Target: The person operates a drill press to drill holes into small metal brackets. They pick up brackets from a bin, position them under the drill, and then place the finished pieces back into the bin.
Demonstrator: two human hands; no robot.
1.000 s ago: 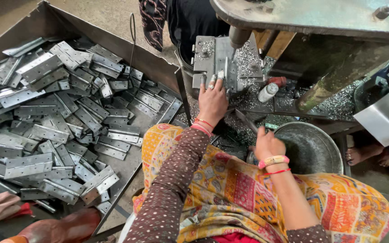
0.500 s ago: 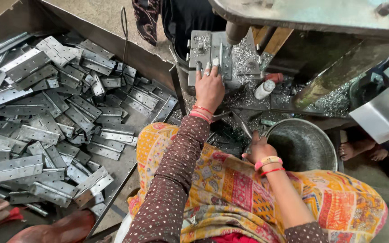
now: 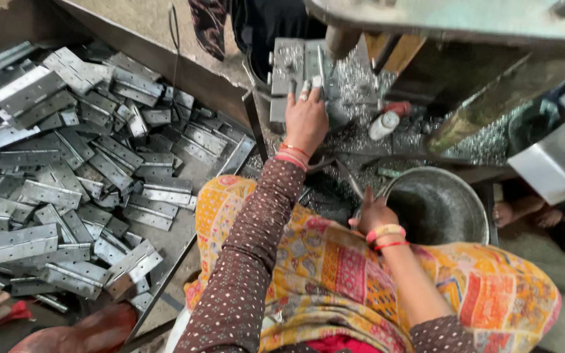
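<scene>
My left hand reaches forward to the bed of a press, and its fingers hold a grey metal hinge plate that stands among metal shavings. My right hand is lower and closer to me, with curled fingers, at the left rim of a round steel bowl. Whether that fist holds anything is hidden. Both wrists wear red and pink bangles. A yellow patterned cloth covers my lap.
A large heap of grey hinge plates fills a metal tray at the left. A small white bottle lies on the shavings. The press frame overhangs the top. Another person's foot shows at the right.
My left hand has pushed further forward onto the hinge plate at the press. My right hand has dropped from above the bowl to its left rim and curled.
</scene>
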